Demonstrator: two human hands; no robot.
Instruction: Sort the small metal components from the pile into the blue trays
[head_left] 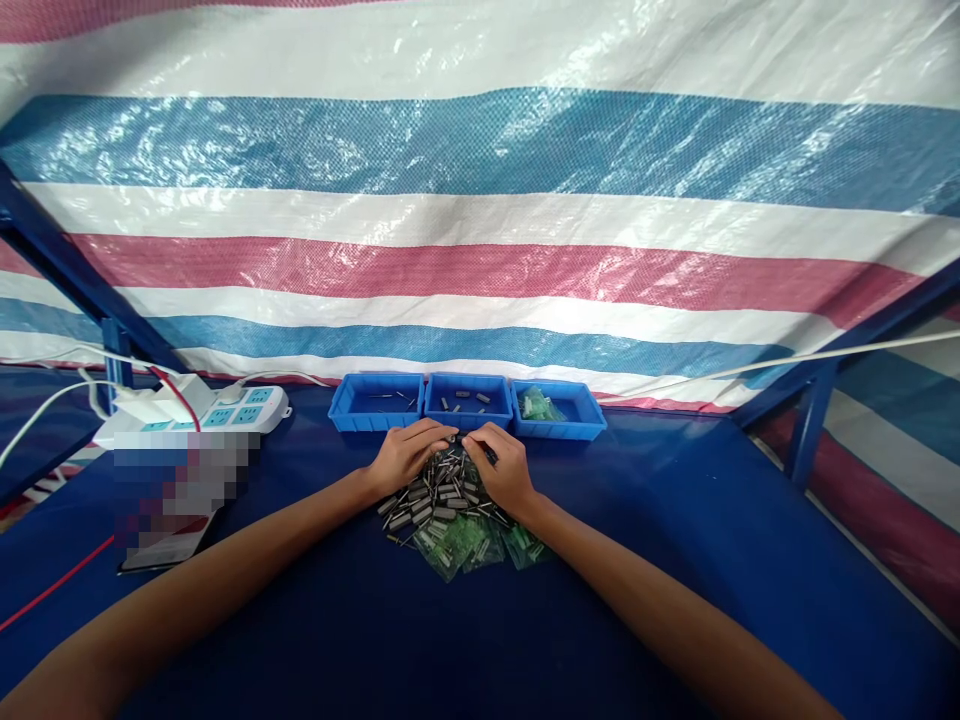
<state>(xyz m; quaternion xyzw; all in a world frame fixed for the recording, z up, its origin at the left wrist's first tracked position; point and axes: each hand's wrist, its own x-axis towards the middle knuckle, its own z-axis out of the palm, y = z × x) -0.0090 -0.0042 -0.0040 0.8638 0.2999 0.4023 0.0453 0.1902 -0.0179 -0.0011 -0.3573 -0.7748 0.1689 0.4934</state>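
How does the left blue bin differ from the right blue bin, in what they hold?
The left bin holds a few thin pieces; the right bin holds green packets. The left bin's pieces lie low and scattered, while the right bin's packets are heaped toward its left side. Both bins are open-topped and stand on the blue table.

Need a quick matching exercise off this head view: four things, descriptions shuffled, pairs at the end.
Things
1. power strip
2. middle blue bin
3. rightmost blue bin
4. left hand

Descriptions
A. holds green-tinted packets
B. at the far side of the mixed pile
C. holds a few short grey pieces
D. white and light blue

Pairs: 1-D, 2-C, 3-A, 4-B
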